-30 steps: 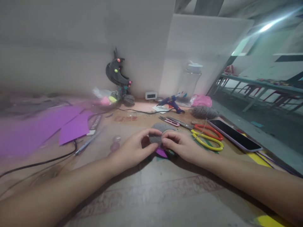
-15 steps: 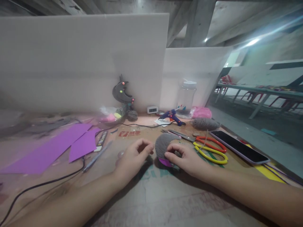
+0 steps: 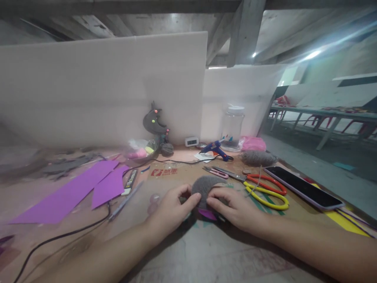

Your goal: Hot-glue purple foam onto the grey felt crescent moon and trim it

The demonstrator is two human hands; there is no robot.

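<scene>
Pale panels [image 3: 103,94] stand upright beyond both hands, below dark beams. Under the hands spreads the brown surface [image 3: 179,255], which carries print: beyond the left hand, a red logo [image 3: 164,172] with large characters and a line of tiny letters, all too soft to read with certainty; nearer the wearer than the right hand, faded red lettering that cannot be made out. Purple sheets [image 3: 64,196] lie well to the left of the left hand. Beyond the right hand stands a clear jar [image 3: 232,125] with a white lid. Scissors [image 3: 239,177], one handle orange and one yellow, lie just beyond the right hand, and a dark-screened phone [image 3: 304,188] lies farther to its right.

Between the two hands is a yarn-covered grey crescent [image 3: 203,184], purple showing at its lower end. The left hand [image 3: 173,204] grips its left side, thumb across the near face, fingers partly hidden behind. The right hand [image 3: 228,204] pinches its inner edge between thumb and fingertips.

Beyond the right hand are a blue glue gun [image 3: 218,148] and a grey yarn bundle [image 3: 258,158]. Smaller still, a white digital clock [image 3: 191,141] sits beyond the crescent, its digits illegible.
</scene>
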